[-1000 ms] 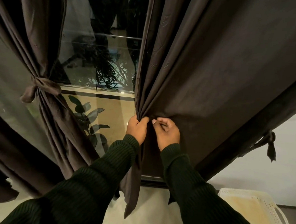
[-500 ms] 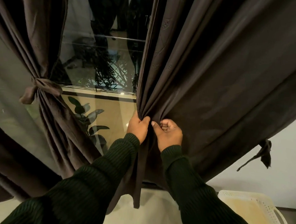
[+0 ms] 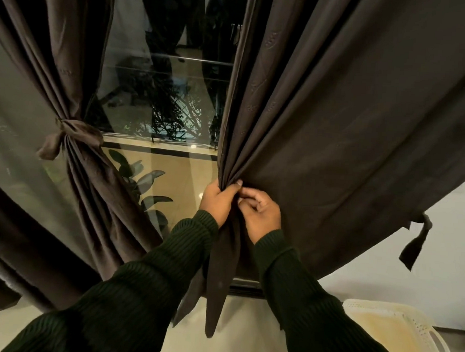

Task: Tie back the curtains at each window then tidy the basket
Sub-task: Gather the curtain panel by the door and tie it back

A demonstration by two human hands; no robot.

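Observation:
A dark brown right curtain (image 3: 349, 133) hangs in front of the window, its left edge bunched into folds. My left hand (image 3: 216, 202) grips that bunched edge, thumb on top. Beside it, my right hand (image 3: 261, 215) pinches the gathered fabric, fingers curled. Below both hands a narrow strip of curtain fabric (image 3: 217, 288) dangles to a point. The left curtain (image 3: 69, 73) is gathered and held by a knotted fabric tie (image 3: 69, 137). A loose tie-back strap (image 3: 416, 244) hangs off the right curtain's outer edge. A pale plastic basket (image 3: 418, 317) stands on the floor at the lower right.
Dark window glass (image 3: 163, 91) shows reflections and a leafy plant (image 3: 145, 182) behind it. A white wall (image 3: 423, 266) lies to the right, pale floor (image 3: 244, 332) below. The basket stands close to my right arm.
Both hands have shifted slightly right and closer together, gathering more folds. The curtain's lower right edge has swung up and the loose strap has risen with it.

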